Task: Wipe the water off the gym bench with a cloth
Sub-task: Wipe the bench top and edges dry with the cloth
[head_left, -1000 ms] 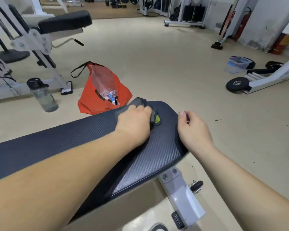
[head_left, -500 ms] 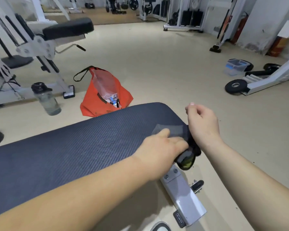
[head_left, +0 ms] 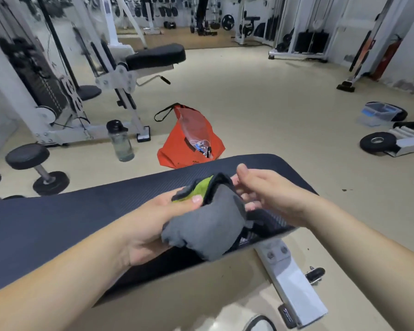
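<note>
Above the ribbed bench pad (head_left: pixel 69 223), crumpled grey-lime cloth (head_left: pixel 208 225), pinched in left hand (head_left: pixel 153 223); right hand (head_left: pixel 280 197) fingers (head_left: pixel 253 194) loosely spread.

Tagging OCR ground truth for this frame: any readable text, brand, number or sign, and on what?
None legible.
Dark print low on the orange bag: too blurred to read.
Black label on the bench foot: pale marks, too small to read.

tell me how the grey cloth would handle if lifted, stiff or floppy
Probably floppy: the cloth sags and folds over the left hand gripping it. Likely light: a thumb pinch seems to hold it. Unlikely to slip: its surface looks soft and matte.
</note>
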A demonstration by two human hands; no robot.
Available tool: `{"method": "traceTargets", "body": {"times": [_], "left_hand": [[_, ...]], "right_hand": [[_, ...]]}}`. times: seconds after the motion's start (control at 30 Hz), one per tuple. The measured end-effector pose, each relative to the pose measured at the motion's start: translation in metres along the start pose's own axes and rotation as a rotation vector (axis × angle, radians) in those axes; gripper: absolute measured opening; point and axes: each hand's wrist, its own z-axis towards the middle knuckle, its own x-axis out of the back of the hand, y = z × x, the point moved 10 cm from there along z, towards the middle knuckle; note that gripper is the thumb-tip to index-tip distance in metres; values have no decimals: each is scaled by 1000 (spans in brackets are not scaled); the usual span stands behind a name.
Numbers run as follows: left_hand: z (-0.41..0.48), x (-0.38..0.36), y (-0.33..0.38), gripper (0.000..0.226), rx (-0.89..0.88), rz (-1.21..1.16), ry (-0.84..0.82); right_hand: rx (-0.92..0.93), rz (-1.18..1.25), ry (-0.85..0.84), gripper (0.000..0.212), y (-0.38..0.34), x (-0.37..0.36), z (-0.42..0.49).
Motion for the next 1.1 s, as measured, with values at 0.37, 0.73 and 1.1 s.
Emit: {"method": "traceTargets", "body": {"times": [0.37,0.73,1.1], "left_hand": [[23,18,-17,46,121,-11,-186],[56,45,8,15,-208,471,313],[52,13,9,39,-339,1464,62]], "right_hand": [[-223,66,197,27,14,-4,22],[-182,-1018,803,47,-18,103,-16],[-346,-1275,284,51,32,36,10]]}}
